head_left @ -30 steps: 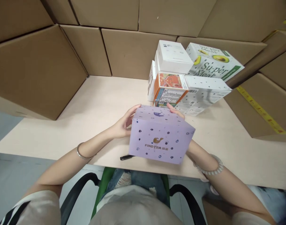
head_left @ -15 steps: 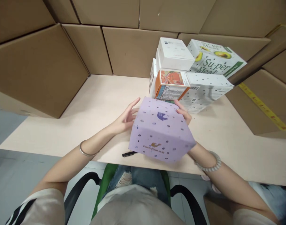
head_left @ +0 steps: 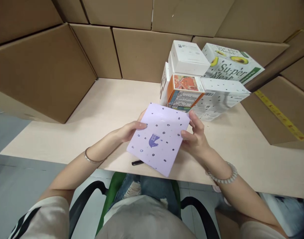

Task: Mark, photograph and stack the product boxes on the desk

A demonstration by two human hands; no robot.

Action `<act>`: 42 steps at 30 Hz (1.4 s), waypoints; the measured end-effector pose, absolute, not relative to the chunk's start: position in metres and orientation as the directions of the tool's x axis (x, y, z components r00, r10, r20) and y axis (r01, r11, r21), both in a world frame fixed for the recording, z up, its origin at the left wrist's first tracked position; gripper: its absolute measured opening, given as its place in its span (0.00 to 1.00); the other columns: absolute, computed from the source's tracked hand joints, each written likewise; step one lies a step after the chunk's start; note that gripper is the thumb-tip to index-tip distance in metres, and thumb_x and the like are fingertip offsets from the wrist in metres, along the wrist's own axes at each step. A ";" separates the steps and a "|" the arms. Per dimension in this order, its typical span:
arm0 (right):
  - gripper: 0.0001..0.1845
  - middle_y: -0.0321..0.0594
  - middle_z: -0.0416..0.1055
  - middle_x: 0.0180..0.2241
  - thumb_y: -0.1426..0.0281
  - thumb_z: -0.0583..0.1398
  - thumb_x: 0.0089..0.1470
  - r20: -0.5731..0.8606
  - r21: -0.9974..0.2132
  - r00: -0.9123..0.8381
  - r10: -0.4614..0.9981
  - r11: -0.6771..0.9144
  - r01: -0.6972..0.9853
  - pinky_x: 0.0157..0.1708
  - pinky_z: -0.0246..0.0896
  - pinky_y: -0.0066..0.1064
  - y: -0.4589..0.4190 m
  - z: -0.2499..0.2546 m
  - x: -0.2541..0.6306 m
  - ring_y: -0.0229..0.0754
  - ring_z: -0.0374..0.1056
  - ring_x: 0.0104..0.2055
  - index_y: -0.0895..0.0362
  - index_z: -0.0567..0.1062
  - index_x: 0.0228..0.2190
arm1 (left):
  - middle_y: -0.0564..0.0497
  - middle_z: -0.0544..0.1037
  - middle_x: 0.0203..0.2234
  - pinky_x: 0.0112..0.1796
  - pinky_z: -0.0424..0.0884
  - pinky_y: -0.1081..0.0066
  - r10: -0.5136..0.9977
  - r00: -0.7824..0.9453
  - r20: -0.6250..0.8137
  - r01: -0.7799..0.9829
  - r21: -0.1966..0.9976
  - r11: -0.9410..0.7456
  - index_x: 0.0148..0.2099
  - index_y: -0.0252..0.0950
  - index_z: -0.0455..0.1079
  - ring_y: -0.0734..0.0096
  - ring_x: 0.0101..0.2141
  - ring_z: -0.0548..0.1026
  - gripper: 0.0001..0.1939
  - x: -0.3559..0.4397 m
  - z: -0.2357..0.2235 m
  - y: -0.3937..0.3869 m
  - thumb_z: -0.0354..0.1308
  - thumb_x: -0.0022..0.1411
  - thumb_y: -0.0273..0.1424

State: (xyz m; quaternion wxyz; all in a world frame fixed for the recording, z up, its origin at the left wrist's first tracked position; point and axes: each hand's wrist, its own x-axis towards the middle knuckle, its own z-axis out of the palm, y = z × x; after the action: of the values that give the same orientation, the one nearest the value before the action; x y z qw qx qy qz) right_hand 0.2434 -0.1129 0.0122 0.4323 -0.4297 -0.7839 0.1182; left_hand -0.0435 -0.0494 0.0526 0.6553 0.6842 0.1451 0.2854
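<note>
A light purple box (head_left: 159,142) with small dark ring marks and a blue animal logo is held tilted above the front of the table, one broad face toward me. My left hand (head_left: 132,129) grips its left edge, thumb on the face and the other fingers mostly hidden behind. At the right edge my right hand (head_left: 195,136) closes on the box, with its thumb and fingertips along the side. Partly under the box's lower left corner lies a black pen (head_left: 137,163) on the table.
Behind my right hand stand an orange box (head_left: 185,93), a small white box (head_left: 190,58) on top of others, a dotted white box (head_left: 221,96) and an avocado-printed box (head_left: 234,64). Cardboard boxes (head_left: 142,54) wall the table (head_left: 112,99) at the back and sides.
The purple box has turned, so its gold-lettered side no longer shows and the logo face is toward me. My left hand has closed on its left edge; my right hand has shifted its grip.
</note>
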 end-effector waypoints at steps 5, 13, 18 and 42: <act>0.46 0.49 0.70 0.60 0.62 0.70 0.54 0.628 -0.567 0.015 0.778 0.444 0.694 0.51 0.74 0.55 -0.118 0.029 0.238 0.55 0.76 0.48 0.42 0.60 0.69 | 0.40 0.78 0.58 0.41 0.80 0.52 0.657 0.747 0.099 -0.257 0.955 0.148 0.74 0.47 0.52 0.36 0.54 0.78 0.53 -0.051 0.049 -0.043 0.71 0.51 0.46; 0.11 0.34 0.79 0.24 0.67 0.61 0.60 0.259 -0.284 -0.688 0.678 0.734 0.617 0.24 0.59 0.32 -0.136 0.031 0.221 0.39 0.72 0.23 0.52 0.84 0.39 | 0.48 0.66 0.60 0.48 0.76 0.56 0.839 0.408 0.360 -0.246 0.928 -0.279 0.69 0.58 0.51 0.45 0.58 0.71 0.59 -0.072 0.040 -0.014 0.80 0.39 0.44; 0.13 0.39 0.85 0.34 0.71 0.59 0.63 0.322 -0.137 -0.764 0.559 0.826 0.546 0.27 0.64 0.34 -0.147 0.022 0.204 0.40 0.77 0.28 0.57 0.82 0.45 | 0.48 0.62 0.59 0.50 0.75 0.57 0.841 0.383 0.382 -0.161 0.924 -0.346 0.67 0.60 0.51 0.45 0.59 0.68 0.58 -0.072 0.032 -0.008 0.81 0.40 0.49; 0.10 0.30 0.72 0.21 0.76 0.66 0.51 0.897 -0.343 -0.137 0.421 0.857 0.385 0.21 0.64 0.27 -0.082 0.080 0.184 0.35 0.68 0.20 0.51 0.72 0.27 | 0.42 0.56 0.64 0.42 0.81 0.58 0.641 0.466 0.609 0.076 0.695 -0.715 0.72 0.58 0.40 0.51 0.56 0.69 0.57 -0.061 0.026 -0.020 0.71 0.51 0.56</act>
State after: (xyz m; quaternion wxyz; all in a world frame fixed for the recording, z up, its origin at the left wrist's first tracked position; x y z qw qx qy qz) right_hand 0.1841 -0.0822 0.0804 0.6000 -0.2671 -0.7540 0.0151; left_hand -0.0606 -0.0204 0.0259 0.3035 0.8006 0.2240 0.4655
